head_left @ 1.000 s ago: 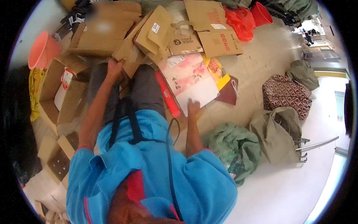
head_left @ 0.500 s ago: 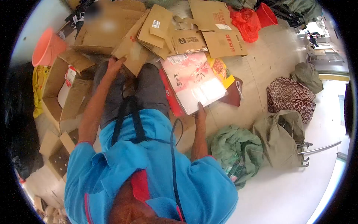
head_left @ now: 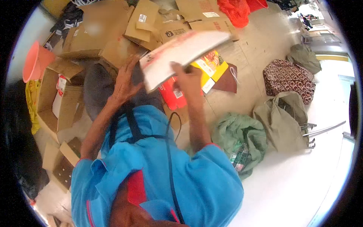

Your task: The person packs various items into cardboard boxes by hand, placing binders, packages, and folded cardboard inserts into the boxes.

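A flat pink-and-white box with dark characters is held up at a tilt in front of my knees, blurred by motion. My right hand grips it at its near edge, thumb on the pale face. At the box's left end is my left hand, open with its fingers apart; whether it touches the box I cannot tell. Behind that hand leans a brown cardboard piece. Below the raised box lie a red box and a yellow printed packet, with a brown sheet beside them.
Flattened cartons spread across the floor ahead. An open carton and a pink bucket stand at the left. To the right are a green sack, a grey-green bag and a patterned bag.
My right hand has lifted and tilted the pink-and-white box, uncovering the red box and yellow packet. My left hand has let go of the cardboard piece and moved right towards the box.
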{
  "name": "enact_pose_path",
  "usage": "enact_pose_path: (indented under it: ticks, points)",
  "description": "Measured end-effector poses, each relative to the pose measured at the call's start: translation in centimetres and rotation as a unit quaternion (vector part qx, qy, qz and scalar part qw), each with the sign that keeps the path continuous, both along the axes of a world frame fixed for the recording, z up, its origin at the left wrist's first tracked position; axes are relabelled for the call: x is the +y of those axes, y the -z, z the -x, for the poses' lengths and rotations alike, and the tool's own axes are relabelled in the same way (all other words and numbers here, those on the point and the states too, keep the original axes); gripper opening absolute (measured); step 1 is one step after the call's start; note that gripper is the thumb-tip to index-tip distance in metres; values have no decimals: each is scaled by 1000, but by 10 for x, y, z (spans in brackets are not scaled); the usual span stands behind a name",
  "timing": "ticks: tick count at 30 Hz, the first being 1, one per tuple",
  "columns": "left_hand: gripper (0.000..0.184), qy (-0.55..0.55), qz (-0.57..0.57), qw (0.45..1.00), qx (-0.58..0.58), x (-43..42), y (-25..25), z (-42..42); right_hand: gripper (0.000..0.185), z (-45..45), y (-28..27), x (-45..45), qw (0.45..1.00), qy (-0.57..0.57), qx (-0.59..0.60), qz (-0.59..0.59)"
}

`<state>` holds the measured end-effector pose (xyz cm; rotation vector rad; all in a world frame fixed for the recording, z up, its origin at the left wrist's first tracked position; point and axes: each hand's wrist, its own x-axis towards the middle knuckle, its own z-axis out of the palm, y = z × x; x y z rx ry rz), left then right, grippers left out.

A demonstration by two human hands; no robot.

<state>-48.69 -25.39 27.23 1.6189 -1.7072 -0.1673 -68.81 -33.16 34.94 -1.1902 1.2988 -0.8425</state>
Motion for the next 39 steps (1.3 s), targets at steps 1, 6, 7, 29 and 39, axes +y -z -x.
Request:
enact_pose_path:
  ticks: [1, 6, 7, 29, 39]
  points:
    - [79, 5, 1, 1000, 2, -8, 1, 2, 30, -13, -28, 15, 999, -34, 20, -28]
    - [62, 60, -63, 933, 348, -17, 24, 2, 31, -41, -31, 23, 996, -53, -11, 72]
    - [55, 16, -70, 928, 367, -10, 33, -3, 32, -43, -32, 22, 992, -99, -3, 80]
    - [63, -271, -176, 813, 484, 36, -27, -55, 45, 12, 50, -41, 994, -33, 7, 102]
    - [57, -147, -304, 808, 483, 107, -26, -54, 52, 83, 77, 37, 995, -78, -37, -57]
